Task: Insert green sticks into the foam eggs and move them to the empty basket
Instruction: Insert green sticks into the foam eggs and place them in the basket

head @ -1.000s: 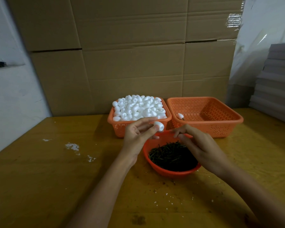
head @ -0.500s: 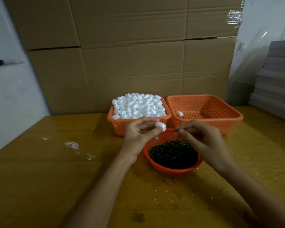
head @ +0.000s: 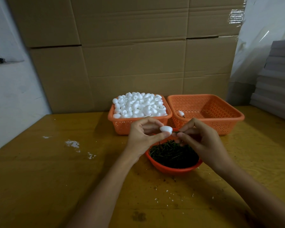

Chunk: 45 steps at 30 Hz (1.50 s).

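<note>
My left hand (head: 142, 134) pinches a white foam egg (head: 165, 129) between thumb and fingers above the round orange bowl (head: 174, 168) of green sticks. My right hand (head: 202, 140) pinches a green stick (head: 175, 132) whose tip meets the egg's right end. Behind stands an orange basket (head: 122, 125) heaped with foam eggs. To its right is a second orange basket (head: 224, 125) holding one egg with a stick (head: 181, 113) near its left wall.
Everything sits on a yellow wooden table (head: 48, 170) with white foam crumbs (head: 72, 143) at the left and specks near the front. Cardboard boxes (head: 130, 55) form a wall behind the baskets. Grey stacked sheets (head: 276, 79) rise at the right.
My right hand rose from the bowl with a stick and moved left until the stick's tip met the egg. My left hand kept holding the egg.
</note>
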Motion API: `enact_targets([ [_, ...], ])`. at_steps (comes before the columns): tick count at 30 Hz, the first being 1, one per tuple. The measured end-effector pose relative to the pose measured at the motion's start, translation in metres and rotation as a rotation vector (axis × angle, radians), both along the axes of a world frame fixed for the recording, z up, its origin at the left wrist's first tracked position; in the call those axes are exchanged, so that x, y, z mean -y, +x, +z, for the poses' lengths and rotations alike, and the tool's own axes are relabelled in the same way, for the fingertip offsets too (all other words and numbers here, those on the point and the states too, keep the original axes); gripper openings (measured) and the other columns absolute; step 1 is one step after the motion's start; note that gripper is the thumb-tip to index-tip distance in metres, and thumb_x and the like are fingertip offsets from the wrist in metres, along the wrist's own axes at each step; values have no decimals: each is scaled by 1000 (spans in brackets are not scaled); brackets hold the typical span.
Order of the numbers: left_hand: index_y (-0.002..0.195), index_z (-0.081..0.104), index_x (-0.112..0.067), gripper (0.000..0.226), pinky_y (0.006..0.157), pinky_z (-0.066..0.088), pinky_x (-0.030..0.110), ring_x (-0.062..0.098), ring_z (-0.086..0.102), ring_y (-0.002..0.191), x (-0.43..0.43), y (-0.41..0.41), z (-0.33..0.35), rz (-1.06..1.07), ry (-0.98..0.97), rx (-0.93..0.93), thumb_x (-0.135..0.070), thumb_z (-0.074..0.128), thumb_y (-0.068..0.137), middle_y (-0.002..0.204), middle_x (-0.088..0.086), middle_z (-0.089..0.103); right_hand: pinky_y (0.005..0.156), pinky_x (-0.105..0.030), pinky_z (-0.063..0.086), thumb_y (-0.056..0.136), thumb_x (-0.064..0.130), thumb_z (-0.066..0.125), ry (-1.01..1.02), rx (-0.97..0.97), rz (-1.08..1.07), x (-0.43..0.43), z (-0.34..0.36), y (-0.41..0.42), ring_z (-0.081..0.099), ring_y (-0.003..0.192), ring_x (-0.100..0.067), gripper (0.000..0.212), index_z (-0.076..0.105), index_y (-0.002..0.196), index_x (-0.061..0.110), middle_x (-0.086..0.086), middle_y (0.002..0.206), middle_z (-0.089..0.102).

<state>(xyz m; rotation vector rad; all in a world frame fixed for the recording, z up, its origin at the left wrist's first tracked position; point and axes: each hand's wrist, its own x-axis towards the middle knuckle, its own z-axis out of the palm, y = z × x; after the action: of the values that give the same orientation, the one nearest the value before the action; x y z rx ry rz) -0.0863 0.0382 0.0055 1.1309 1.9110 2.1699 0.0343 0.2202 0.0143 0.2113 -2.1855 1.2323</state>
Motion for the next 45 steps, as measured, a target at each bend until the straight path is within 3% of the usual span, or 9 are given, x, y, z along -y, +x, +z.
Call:
enact_targets([
  [4,94,75,-13,29,88,64,37,24,80,99,-1,2,2,-11,-7,-30,-5,94,74,99,6,82,73,-42,62,87,31,74,64,-38,-56,2,-1,2,75,77,-16,14,69,95,20,3,83,75],
  [9,91,73,-17,33,86,63,32,22,80,97,-6,3,1,-6,-8,-84,-3,95,71,98,3,82,76,-37,63,82,40,74,99,-56,-142,0,-1,3,75,83,-8,19,78,96,28,16,89,77],
  [14,92,73,-17,34,86,63,34,23,80,98,-7,1,-1,9,2,-92,-1,95,72,99,5,82,82,-33,63,87,17,79,146,-34,-143,-2,-1,2,75,88,-1,19,80,103,27,16,94,78],
  [17,92,72,-15,34,87,64,37,24,79,100,-6,0,-2,16,-3,-86,-2,95,72,101,6,82,80,-30,63,87,13,78,107,-24,-122,-2,-2,1,76,85,-3,18,77,102,22,13,90,79],
  [25,94,75,-16,32,88,64,40,24,79,99,-7,0,-3,25,-14,-94,-4,96,72,100,5,82,75,-27,61,87,29,73,258,-62,-227,0,-2,3,73,79,2,14,77,99,21,17,84,75],
  [30,94,75,-10,31,86,64,36,23,80,97,-6,1,-4,16,-29,-80,-2,95,72,98,5,82,76,-30,62,88,23,77,299,-36,-252,1,-1,4,72,80,3,11,79,99,21,19,85,75],
  [34,95,75,-7,31,87,64,39,24,80,97,-6,0,-6,21,-46,-80,-2,95,72,98,6,82,75,-34,62,88,23,78,300,-24,-254,3,-1,4,72,79,2,9,80,97,22,19,84,75],
  [45,109,71,-16,45,86,64,35,22,80,97,-6,4,-3,-4,-47,-43,-7,96,73,101,3,82,76,-28,61,85,32,80,286,29,-263,5,-1,6,70,82,4,9,77,92,27,21,83,74],
])
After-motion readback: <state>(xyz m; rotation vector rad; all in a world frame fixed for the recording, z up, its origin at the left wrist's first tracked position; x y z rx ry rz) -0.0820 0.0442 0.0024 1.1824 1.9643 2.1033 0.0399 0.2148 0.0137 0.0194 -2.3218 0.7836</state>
